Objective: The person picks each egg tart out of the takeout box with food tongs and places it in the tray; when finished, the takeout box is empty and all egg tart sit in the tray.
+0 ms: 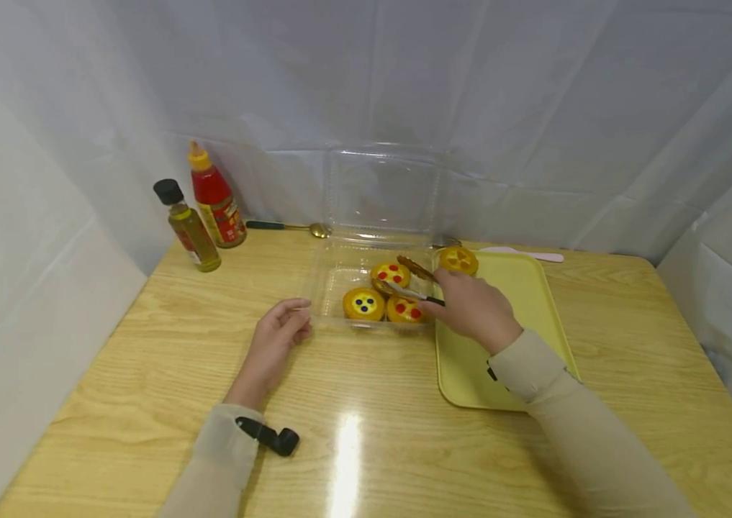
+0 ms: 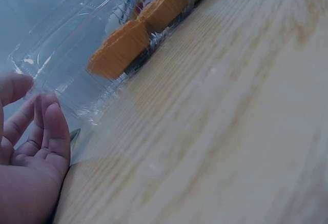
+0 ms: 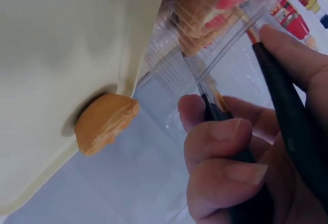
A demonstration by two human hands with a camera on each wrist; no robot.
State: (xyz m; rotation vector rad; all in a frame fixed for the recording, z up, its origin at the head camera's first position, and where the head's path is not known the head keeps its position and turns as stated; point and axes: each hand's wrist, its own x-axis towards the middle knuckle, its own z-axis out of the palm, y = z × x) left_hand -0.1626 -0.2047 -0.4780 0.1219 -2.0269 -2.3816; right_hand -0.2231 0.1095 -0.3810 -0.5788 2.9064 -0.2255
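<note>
A clear plastic clamshell container [image 1: 333, 288] stands with its lid raised at the back. Inside are a tart with blue dots [image 1: 363, 305] and two tarts with red dots, one at the back [image 1: 390, 275] and one at the front [image 1: 407, 311]. My right hand [image 1: 474, 306] grips dark-handled metal tongs [image 3: 279, 90], their arms spread around the back red-dotted tart. Whether the tips press it is unclear. At the container's left front corner is my left hand [image 1: 278, 334], fingers loosely bent, fingertips at the plastic edge.
Right of the container lies a yellow tray [image 1: 469, 374], with another tart [image 1: 458, 260] at its back left corner. A pink utensil [image 1: 534, 255] lies behind it. At the back left stand an oil bottle [image 1: 193, 234], a red sauce bottle [image 1: 217, 198] and a spoon [image 1: 291, 227].
</note>
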